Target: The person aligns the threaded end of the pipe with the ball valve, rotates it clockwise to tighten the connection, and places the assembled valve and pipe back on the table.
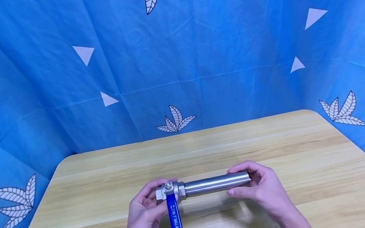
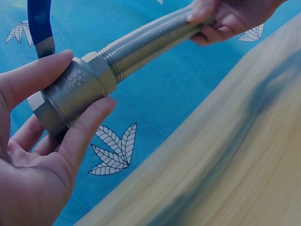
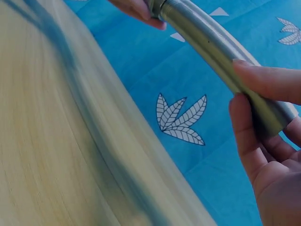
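A steel ball valve (image 1: 178, 191) with a long blue lever handle (image 1: 175, 223) is held above the table by my left hand (image 1: 145, 214). In the left wrist view, the thumb and fingers curl round the valve body (image 2: 75, 87). A shiny metal pipe (image 1: 213, 184) extends from the valve's right end, and some of its thread (image 2: 114, 63) shows at the joint. My right hand (image 1: 263, 187) grips the pipe's far end between thumb and fingers, as the right wrist view also shows on the pipe (image 3: 211, 44). The lever points toward me.
A light wooden table (image 1: 74, 206) lies beneath both hands, with their shadows on it. Blue cloth (image 1: 228, 40) printed with white leaves and triangles hangs behind the table and along both sides.
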`<action>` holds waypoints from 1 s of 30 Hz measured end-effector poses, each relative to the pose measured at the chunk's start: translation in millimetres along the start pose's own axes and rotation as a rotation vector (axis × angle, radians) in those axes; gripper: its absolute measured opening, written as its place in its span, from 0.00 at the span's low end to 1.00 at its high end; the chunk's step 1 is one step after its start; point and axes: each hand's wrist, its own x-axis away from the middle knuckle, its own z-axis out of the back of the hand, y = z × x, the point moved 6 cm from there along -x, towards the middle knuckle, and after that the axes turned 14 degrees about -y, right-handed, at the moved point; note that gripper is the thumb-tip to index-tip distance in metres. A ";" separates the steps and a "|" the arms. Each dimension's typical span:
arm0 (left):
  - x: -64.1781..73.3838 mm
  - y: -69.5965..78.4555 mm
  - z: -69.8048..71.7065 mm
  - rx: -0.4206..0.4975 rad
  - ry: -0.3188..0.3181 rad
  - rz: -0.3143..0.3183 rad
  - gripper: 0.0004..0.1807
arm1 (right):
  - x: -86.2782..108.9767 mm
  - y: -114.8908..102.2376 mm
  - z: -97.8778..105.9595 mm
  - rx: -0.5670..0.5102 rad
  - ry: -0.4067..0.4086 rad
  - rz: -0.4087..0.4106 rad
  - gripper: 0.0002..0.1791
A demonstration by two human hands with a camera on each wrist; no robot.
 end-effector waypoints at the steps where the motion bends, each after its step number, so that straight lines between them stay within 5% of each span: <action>1: -0.1 -0.5 0.0 0.001 0.006 0.007 0.23 | 0.3 0.3 0.6 -0.009 0.013 -0.011 0.27; 6: -0.5 -2.2 -0.3 0.002 0.029 0.020 0.24 | 1.0 3.3 1.9 -0.019 0.062 -0.097 0.25; 12: 0.1 -1.8 1.9 -0.005 0.062 -0.003 0.24 | -0.8 6.6 -1.4 -0.023 0.028 -0.156 0.24; 24: 0.6 0.6 3.6 0.037 0.096 -0.027 0.22 | -1.1 -2.1 -4.6 -0.004 -0.044 0.050 0.28; 30: 0.0 -0.8 3.5 0.044 0.092 -0.015 0.21 | -1.0 0.1 -1.5 -0.021 0.014 0.014 0.25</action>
